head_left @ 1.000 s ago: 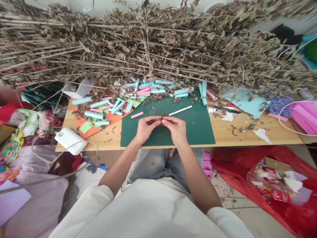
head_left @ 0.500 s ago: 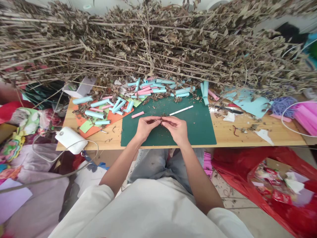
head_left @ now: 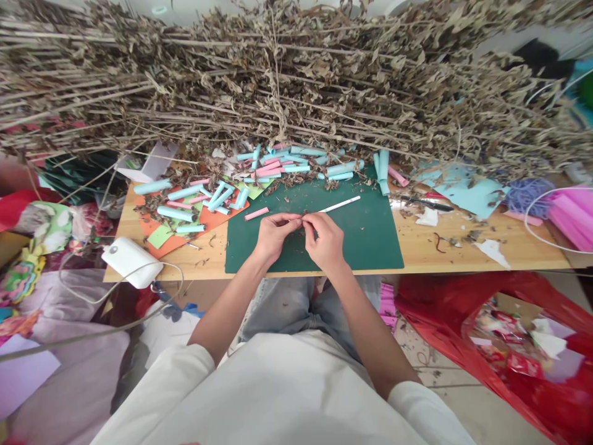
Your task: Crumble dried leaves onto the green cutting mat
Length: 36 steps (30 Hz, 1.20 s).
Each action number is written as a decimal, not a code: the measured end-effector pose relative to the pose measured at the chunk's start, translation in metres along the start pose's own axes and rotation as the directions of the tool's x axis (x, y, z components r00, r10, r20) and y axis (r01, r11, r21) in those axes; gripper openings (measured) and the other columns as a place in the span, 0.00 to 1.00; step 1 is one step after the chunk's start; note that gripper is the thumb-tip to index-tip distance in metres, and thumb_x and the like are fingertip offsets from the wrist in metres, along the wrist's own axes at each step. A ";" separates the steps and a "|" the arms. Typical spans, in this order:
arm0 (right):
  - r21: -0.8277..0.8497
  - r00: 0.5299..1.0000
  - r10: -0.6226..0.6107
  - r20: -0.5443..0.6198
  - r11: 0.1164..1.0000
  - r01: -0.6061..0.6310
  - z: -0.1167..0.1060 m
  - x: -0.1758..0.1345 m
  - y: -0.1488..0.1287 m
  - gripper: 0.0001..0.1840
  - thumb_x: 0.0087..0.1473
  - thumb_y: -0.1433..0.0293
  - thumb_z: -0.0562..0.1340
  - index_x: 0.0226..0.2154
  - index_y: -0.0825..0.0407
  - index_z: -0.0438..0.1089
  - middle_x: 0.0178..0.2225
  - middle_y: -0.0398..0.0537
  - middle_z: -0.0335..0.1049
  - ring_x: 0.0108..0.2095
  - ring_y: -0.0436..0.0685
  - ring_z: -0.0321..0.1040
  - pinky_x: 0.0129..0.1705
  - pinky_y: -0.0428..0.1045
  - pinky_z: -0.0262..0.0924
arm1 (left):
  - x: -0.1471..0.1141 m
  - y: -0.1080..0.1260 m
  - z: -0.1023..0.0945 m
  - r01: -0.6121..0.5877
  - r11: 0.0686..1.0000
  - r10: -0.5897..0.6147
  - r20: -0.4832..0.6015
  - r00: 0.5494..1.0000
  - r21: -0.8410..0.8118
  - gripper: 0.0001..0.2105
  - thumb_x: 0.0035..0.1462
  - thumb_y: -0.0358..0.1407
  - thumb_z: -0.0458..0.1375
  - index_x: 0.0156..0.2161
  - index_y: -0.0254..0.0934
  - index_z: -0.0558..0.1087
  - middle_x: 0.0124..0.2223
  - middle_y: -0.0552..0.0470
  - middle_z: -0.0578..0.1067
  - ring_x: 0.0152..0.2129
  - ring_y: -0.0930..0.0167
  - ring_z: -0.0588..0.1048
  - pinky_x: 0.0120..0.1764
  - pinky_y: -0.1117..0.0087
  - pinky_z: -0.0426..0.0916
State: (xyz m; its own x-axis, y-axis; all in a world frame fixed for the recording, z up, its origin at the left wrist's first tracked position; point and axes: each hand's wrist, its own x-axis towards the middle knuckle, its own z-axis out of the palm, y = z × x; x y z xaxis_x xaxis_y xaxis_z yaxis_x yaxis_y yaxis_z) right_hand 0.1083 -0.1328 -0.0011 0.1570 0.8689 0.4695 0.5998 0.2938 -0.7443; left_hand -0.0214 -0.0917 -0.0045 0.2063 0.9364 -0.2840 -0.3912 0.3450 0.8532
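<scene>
Over the green cutting mat (head_left: 370, 247), my left hand (head_left: 274, 236) and my right hand (head_left: 327, 240) meet at the fingertips. Both are closed in a pinch on a small dark bit of dried leaf (head_left: 301, 220), mostly covered by the fingers. A pink paper tube (head_left: 256, 214) lies on the mat just beyond my left hand. Past my right hand rests a thin white stick (head_left: 341, 204), its near end close to my fingers. Leaf crumbs are scattered over the mat.
A big heap of dried stalks (head_left: 278, 80) spans the back. Blue paper tubes (head_left: 176, 214) and pink ones lie before it. A white device (head_left: 132, 262) with a cable sits at the left table edge. A black pen (head_left: 428, 204) lies right; below hangs a red bag (head_left: 435, 309).
My right hand has shifted slightly left and its fingers have curled, opening a gap between thumb and forefinger. My left hand stays nearly in place.
</scene>
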 end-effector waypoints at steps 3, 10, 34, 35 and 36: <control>0.188 0.979 0.201 -0.007 0.962 -0.196 0.008 -0.001 0.000 0.08 0.59 0.67 0.57 0.33 0.50 0.71 0.32 0.48 0.74 0.33 0.54 0.72 0.39 0.50 0.69 | 0.000 -0.002 0.005 0.035 0.995 -0.036 -0.010 0.999 -0.090 0.11 0.36 0.33 0.74 0.28 0.35 0.80 0.29 0.53 0.80 0.27 0.77 0.76 0.38 0.73 0.70; 0.510 0.867 0.499 0.005 0.744 -0.431 0.010 0.003 0.009 0.07 0.51 0.65 0.64 0.32 0.52 0.73 0.28 0.45 0.75 0.28 0.54 0.73 0.35 0.50 0.70 | 0.001 0.000 0.000 0.088 0.989 -0.088 0.009 0.996 -0.122 0.11 0.39 0.32 0.73 0.31 0.35 0.81 0.33 0.51 0.81 0.31 0.75 0.78 0.44 0.71 0.71; 0.115 0.933 0.236 0.271 0.955 -0.275 -0.017 0.013 0.007 0.06 0.51 0.72 0.61 0.30 0.49 0.75 0.28 0.43 0.77 0.28 0.53 0.73 0.36 0.48 0.67 | 0.001 0.006 -0.010 -0.216 0.851 0.129 0.208 0.970 0.479 0.07 0.47 0.34 0.65 0.34 0.35 0.79 0.35 0.49 0.80 0.31 0.70 0.77 0.38 0.69 0.71; 0.115 0.931 0.246 0.270 0.952 -0.285 -0.015 0.012 0.006 0.06 0.51 0.72 0.61 0.30 0.50 0.74 0.27 0.43 0.76 0.28 0.53 0.72 0.35 0.49 0.67 | 0.001 0.006 -0.010 -0.210 0.860 0.129 0.200 0.971 0.465 0.07 0.47 0.33 0.66 0.33 0.35 0.79 0.34 0.49 0.80 0.30 0.71 0.77 0.37 0.70 0.71; 0.130 0.929 0.264 0.259 0.944 -0.305 -0.013 0.011 0.005 0.05 0.51 0.72 0.60 0.29 0.50 0.73 0.27 0.43 0.75 0.27 0.53 0.71 0.35 0.48 0.66 | 0.001 0.005 -0.009 -0.200 0.875 0.132 0.182 0.974 0.440 0.07 0.46 0.33 0.67 0.33 0.35 0.79 0.34 0.49 0.80 0.30 0.71 0.76 0.37 0.70 0.70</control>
State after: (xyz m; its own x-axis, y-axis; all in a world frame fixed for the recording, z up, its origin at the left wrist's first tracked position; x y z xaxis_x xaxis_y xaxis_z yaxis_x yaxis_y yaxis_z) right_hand 0.1233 -0.1265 0.0063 0.1014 0.9880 0.1168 0.4160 0.0645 -0.9071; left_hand -0.0308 -0.0888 -0.0044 0.3123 0.9462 -0.0848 0.0112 0.0856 0.9963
